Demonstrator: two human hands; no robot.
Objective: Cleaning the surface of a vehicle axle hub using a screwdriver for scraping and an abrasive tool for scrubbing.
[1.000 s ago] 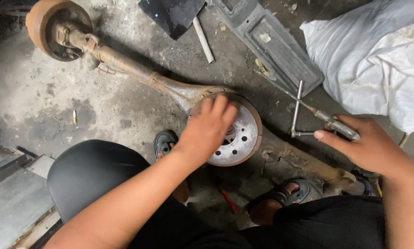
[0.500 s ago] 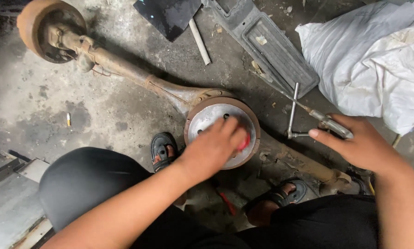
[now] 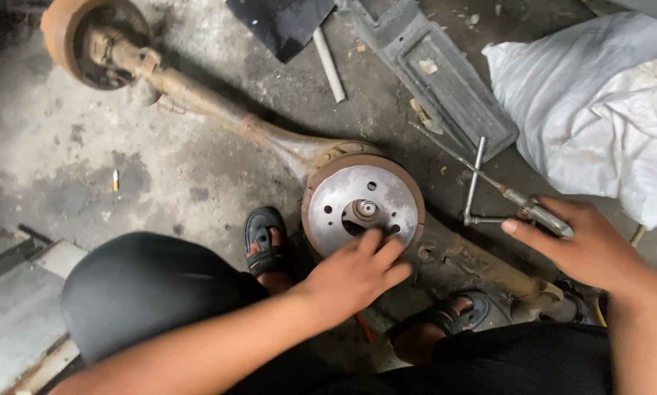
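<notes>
Left hand (image 3: 358, 274) has its fingers spread flat on the lower rim of the brake drum (image 3: 363, 207), which sits on the near end of the rusty axle (image 3: 219, 117) on the floor. Right hand (image 3: 592, 249), just right of the drum, is curled around a cross wrench (image 3: 489, 208). That drum looks like heavy, stiff, gritty cast iron, so I'd grab it by the outer rim with both hands.

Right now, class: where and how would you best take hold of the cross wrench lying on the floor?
Grip the cross wrench by its long bare bar, coming down from above. That arm lies flat and free on the floor, while the right hand already covers the end nearest it.
</notes>
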